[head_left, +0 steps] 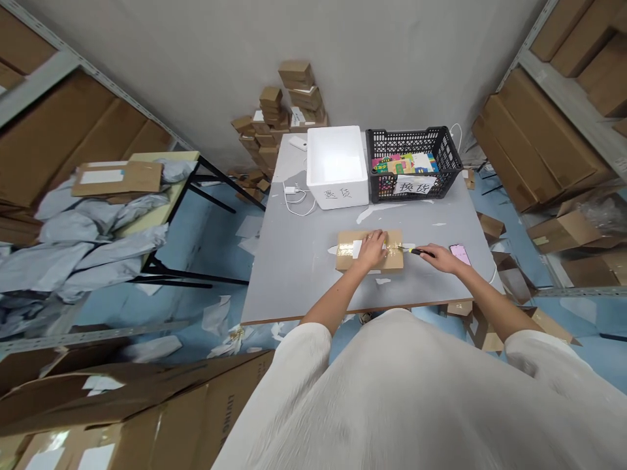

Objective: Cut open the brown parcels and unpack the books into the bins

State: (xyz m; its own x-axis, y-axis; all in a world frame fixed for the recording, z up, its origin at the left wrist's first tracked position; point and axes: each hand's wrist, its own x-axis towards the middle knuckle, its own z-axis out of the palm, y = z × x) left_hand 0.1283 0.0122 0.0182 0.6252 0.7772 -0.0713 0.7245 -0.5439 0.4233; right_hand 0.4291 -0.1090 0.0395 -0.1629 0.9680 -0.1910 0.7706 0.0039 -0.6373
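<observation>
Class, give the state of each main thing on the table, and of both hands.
Cardboard box: taped
Left hand: on the cardboard box
Cutter: held, tip at cardboard box
Right hand: closed around cutter
Foam box: open-topped
Black crate: open-topped, partly filled
Phone: screen lit

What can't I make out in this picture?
All in the head view:
- Contents of the taped cardboard box: its closed top and sides hide them.
- The white label's full extent: the left hand is over it.
- The utility knife's handle end: inside the right hand.
- Smartphone screen text: too small.
- Large carton, lower left: cut off by the edge.
</observation>
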